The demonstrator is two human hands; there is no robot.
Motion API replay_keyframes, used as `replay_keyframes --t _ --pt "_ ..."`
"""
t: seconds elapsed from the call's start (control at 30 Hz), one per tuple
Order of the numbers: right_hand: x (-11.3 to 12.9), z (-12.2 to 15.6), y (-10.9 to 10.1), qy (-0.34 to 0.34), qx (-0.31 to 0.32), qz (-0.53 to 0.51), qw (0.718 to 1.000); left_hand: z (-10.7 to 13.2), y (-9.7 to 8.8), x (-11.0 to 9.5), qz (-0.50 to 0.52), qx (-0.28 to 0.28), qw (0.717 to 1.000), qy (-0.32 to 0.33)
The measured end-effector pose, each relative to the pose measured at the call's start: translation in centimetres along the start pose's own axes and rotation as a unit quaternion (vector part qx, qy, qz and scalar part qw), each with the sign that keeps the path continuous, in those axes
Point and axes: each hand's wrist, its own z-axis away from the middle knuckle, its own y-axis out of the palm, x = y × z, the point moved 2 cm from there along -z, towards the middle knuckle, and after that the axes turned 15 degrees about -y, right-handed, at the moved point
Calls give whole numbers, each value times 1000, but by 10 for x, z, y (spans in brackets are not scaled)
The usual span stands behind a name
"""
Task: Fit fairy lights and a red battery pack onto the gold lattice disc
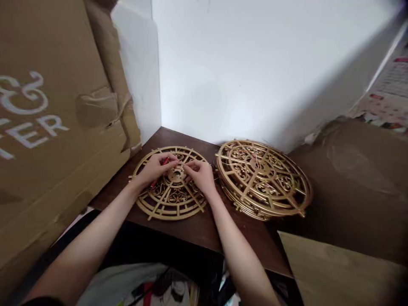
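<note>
A round gold ornamental metal frame [177, 211], with spokes, rings and scrollwork, lies flat on the dark brown table [191, 233]. Over its hub, my left hand [157, 166] is closed with fingertips pinched. A red tool, perhaps with red handles [165, 161], shows between its thumb and fingers, and more red appears below the palm; its kind cannot be made out. My right hand [201, 173] pinches thumb and forefinger at the right side of the hub, close to the left fingertips. Whatever is in that pinch is too small to see.
A stack of similar gold frames [264, 178] stands right of my right hand, with thin red and white wires [256, 159] at the top hub. A large cardboard box [63, 140] borders the left. A white wall [248, 76] rises behind, and brown cardboard [350, 182] stands right.
</note>
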Motion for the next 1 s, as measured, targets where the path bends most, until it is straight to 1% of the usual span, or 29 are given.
replay_keyframes --t 0.17,0.27,0.37,0.47,0.6,0.73,0.83,1.0 --pt "-1 -1 0 7 -12 11 1000 -2 0 3 14 -32 999 -7" --pt "0 -1 -1 8 -22 26 999 -2 1 3 31 -36 999 -10" --pt "0 -1 -2 5 -29 62 998 -3 1 5 35 -34 999 -6" --pt "4 -1 -2 -25 -31 97 994 -4 2 6 32 -20 999 6" --pt "10 0 2 -82 -15 109 990 -4 3 8 36 8 999 18" --pt "11 1 5 -111 -6 136 984 -4 4 7 45 25 998 26" --pt "10 1 4 -107 -14 145 984 -4 4 7 41 19 999 27" --pt "9 0 1 -74 -34 148 986 -3 3 6 34 4 999 19"
